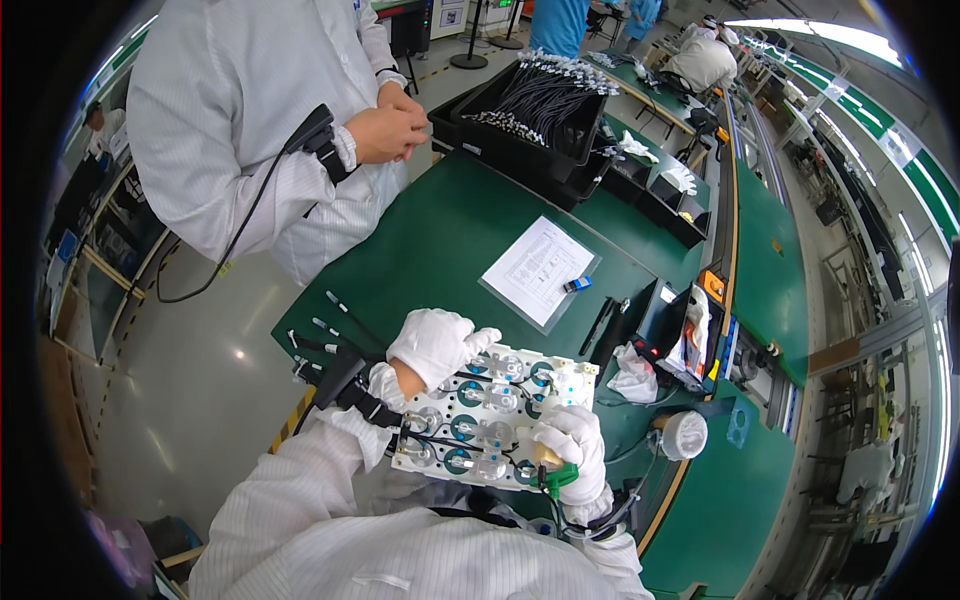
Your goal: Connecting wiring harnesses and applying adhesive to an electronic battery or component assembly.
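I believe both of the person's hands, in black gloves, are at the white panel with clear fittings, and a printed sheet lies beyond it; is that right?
Not quite: the gloves are white, not black, as the head view shows. The left hand and right hand are indeed at the white panel with clear fittings, and the printed sheet lies beyond it.

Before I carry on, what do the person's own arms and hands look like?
The left hand and right hand wear white gloves. The white sleeves have faint pinstripes. On the left sits a black angular device with a black strap; near the right cuff, dark cables show, too cluttered to make out fully.
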`<action>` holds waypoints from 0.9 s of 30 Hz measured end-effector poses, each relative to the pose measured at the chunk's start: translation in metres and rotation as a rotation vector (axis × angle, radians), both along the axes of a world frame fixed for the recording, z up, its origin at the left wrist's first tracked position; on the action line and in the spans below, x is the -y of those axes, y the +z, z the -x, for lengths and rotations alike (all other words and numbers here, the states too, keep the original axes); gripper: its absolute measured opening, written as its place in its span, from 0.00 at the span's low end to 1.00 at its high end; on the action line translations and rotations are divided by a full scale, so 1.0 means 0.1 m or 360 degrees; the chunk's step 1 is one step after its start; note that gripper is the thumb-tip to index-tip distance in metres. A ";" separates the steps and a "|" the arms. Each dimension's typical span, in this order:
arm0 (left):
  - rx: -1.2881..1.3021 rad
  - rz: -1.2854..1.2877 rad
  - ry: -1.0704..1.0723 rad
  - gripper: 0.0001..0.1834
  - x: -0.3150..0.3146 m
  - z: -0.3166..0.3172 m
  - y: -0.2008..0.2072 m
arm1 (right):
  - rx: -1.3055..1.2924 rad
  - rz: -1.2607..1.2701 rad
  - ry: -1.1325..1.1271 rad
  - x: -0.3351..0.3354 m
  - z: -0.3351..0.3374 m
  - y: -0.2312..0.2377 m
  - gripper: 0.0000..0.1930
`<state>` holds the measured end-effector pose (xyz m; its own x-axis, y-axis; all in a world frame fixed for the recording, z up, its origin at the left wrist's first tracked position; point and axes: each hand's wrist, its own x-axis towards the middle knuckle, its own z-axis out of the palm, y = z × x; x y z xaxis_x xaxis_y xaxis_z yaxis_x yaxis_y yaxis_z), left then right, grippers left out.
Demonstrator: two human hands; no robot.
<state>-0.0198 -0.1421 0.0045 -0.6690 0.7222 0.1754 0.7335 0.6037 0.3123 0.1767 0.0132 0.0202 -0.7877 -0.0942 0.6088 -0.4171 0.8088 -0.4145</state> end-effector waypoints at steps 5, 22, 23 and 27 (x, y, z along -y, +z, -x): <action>0.0000 -0.0002 -0.0016 0.26 0.02 -0.01 -0.01 | -0.0022 0.0028 -0.0162 0.04 0.00 0.08 0.23; 0.0037 0.0099 -0.0035 0.26 -0.05 0.01 0.06 | -0.0179 0.2215 -0.0816 0.10 -0.23 -0.15 0.13; 0.0038 0.0066 -0.0016 0.26 -0.06 -0.01 0.06 | -0.0160 0.2206 -0.0828 0.09 -0.25 -0.15 0.13; 0.0015 0.0001 -0.0031 0.26 -0.08 -0.01 0.01 | -0.0101 0.2267 -0.0806 0.08 -0.26 -0.17 0.14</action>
